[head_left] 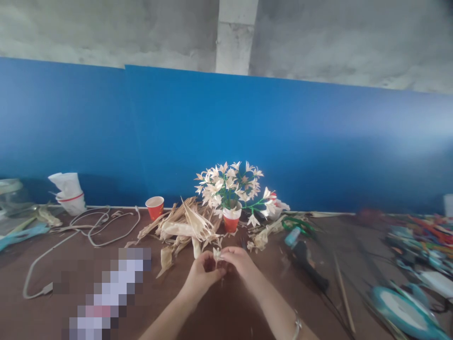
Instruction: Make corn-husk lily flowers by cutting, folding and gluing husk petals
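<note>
Close to the table's front, my left hand (202, 276) pinches a small cream flower (216, 254) that looks made of dried husk. From the other side, my right hand (239, 263) has its fingers bent together on the same flower; the exact grip of its fingertips is partly hidden. Just beyond my hands lies a pile of dried husks (184, 229). Behind it stands a red paper cup (231, 224) holding a bunch of cream flowers (230, 184) on green stems.
Left are another red cup (155, 210), a white cable (101, 243) and white cups (71, 203). A black-handled tool, probably a glue gun (307, 264), a thin stick (344, 295) and a teal ribbon roll (403, 311) lie right. A blue partition (212, 127) stands behind.
</note>
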Action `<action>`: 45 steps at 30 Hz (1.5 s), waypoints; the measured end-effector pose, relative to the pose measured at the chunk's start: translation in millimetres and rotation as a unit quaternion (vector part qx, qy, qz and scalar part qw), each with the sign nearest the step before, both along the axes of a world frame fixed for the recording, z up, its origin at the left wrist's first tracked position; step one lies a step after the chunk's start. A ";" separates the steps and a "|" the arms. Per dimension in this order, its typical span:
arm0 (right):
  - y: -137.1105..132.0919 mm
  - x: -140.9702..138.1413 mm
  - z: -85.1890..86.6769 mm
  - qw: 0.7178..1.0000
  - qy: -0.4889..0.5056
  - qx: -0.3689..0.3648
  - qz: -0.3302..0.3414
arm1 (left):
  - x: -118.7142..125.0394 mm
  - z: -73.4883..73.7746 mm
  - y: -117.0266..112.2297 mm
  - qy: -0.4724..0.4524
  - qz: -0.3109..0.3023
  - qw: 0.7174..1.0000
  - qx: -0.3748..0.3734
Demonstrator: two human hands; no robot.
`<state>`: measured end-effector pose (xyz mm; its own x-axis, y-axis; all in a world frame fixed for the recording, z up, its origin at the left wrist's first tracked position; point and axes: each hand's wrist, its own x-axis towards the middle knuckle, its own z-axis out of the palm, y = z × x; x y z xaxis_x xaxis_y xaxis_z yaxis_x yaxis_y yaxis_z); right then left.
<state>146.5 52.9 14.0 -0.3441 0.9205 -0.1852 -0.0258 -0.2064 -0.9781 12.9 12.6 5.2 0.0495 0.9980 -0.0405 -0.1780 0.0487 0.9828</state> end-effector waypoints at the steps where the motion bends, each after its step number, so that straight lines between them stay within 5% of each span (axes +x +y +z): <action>1: 1.1 0.9 -0.6 1.000 0.013 -0.013 -0.009 | -0.5 1.2 -0.5 -0.017 -0.013 1.000 -0.012; 8: -3.6 5.2 6.2 0.992 0.117 -0.046 0.028 | -5.5 5.8 -6.4 -0.205 -0.086 0.973 -0.068; 17: -6.8 7.6 6.7 0.993 0.092 -0.023 0.067 | -7.1 5.2 -6.7 -0.226 -0.116 0.963 -0.094; 24: -6.4 7.2 3.1 0.993 0.059 -0.087 0.045 | -6.7 11.8 -9.5 -0.174 -0.126 0.973 -0.086; 30: -6.1 8.2 8.7 0.996 0.048 -0.016 0.067 | -4.2 11.2 -8.2 -0.121 -0.078 0.989 -0.021; 37: -3.3 9.4 10.0 0.998 0.044 0.010 0.051 | -6.1 5.4 -3.1 0.042 0.050 0.996 0.069; 45: -5.0 10.4 13.4 0.995 0.063 0.051 0.064 | -7.7 5.6 -3.5 0.119 0.071 0.978 0.156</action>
<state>156.9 47.9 27.4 -0.4742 0.8795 -0.0410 -0.1302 -0.1161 -0.9847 5.2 9.1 10.8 -0.0647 0.9597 0.2734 0.0753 -0.2685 0.9603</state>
